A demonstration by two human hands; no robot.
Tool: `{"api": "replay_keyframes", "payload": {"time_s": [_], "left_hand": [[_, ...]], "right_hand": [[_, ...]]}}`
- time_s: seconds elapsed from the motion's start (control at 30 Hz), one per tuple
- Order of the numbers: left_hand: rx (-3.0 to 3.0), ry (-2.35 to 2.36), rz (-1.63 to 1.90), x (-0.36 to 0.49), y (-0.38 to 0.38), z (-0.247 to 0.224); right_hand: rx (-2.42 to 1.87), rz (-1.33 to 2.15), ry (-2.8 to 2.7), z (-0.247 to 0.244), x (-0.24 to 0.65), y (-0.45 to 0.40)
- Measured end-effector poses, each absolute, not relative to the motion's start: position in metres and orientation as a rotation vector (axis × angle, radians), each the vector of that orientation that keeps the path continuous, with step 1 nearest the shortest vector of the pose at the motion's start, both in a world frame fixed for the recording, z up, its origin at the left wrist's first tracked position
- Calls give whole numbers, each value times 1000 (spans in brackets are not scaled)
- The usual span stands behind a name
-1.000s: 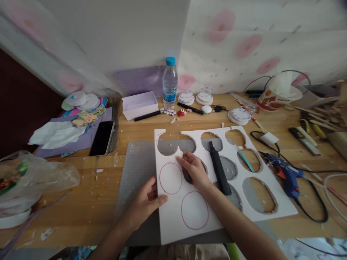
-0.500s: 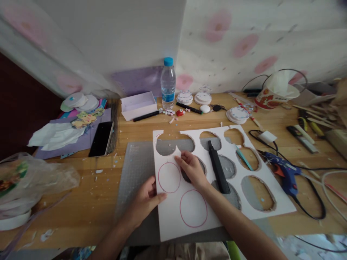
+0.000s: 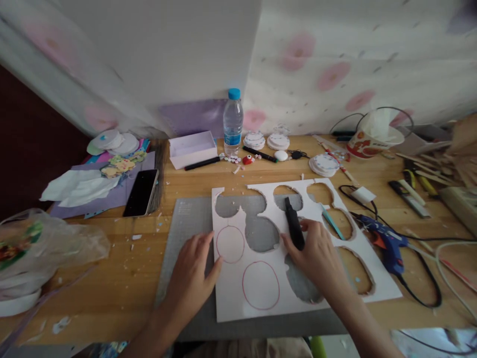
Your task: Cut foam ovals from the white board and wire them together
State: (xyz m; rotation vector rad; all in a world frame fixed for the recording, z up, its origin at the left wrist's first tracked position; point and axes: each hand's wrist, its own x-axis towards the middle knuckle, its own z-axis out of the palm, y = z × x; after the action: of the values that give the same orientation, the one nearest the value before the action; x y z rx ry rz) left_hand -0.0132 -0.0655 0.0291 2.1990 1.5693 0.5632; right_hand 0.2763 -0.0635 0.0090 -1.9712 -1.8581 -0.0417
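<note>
A white foam board (image 3: pixel 231 298) with several ragged round holes and two pink-outlined circles lies over a grey cutting mat (image 3: pixel 186 219). My left hand (image 3: pixel 194 273) rests at the board's left edge, thumb and fingers apart, holding nothing. Toward the right, my right hand (image 3: pixel 313 248) has its thumb and fingers around the lower end of a black pen-shaped tool (image 3: pixel 293 221), which lies on the board. A thin teal tool (image 3: pixel 333 222) lies across the board farther right.
A blue glue gun (image 3: pixel 391 246) with its cable lies right of the board. Behind stand a water bottle (image 3: pixel 233 122), a white box (image 3: pixel 193 151) and stacked white discs (image 3: pixel 324 164). A phone (image 3: pixel 140 193) and a plastic bag (image 3: pixel 63 238) are on the left.
My right hand has left the board's upper left part and moved right to the black tool. My left hand has shifted slightly and its fingers have spread.
</note>
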Motion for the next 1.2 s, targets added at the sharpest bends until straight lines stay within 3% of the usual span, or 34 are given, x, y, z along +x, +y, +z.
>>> {"api": "replay_keyframes", "payload": {"time_s": [0.23,0.47,0.7,0.9,1.2], "left_hand": [[2484,1085,370,12,-58,38],[2518,1155,166,8,11,33],[2379,1142,-19,12,40,43],[2277,1134,-86,2,30,44],[2178,1230,-71,-13,10,64]], "right_hand": [[-2064,144,-1857,-1,278,-61],[-1895,588,-1559,6,290,-71],[-1757,726,-1211,2,314,-95],[-1766,661,-1115,-6,351,-83],[-2273,135,-1580,-2,370,-42]]}}
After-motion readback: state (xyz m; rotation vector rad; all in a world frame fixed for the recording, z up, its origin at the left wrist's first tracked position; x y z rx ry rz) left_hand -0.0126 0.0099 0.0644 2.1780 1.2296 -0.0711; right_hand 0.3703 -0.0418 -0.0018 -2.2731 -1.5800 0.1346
